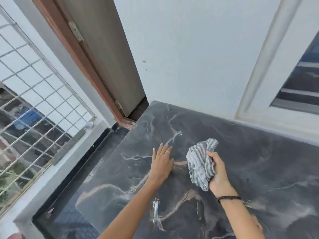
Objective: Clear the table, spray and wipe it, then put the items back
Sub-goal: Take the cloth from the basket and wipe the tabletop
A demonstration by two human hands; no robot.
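Note:
A dark marble table [250,161] with pale veins fills the lower right of the head view. My right hand [218,173] grips a bunched grey-and-white striped cloth [200,163] just above the tabletop, near its middle. My left hand [161,163] lies flat on the marble to the left of the cloth, fingers spread, a ring on one finger. A wet streak [155,211] shines on the surface near my left forearm. No spray bottle or other items are in view.
A white wall [189,57] runs behind the table, with a window frame [269,66] at the right. A brown-framed door [103,66] stands at the back left. A metal grille [34,100] over a white ledge borders the left, with dark floor between it and the table.

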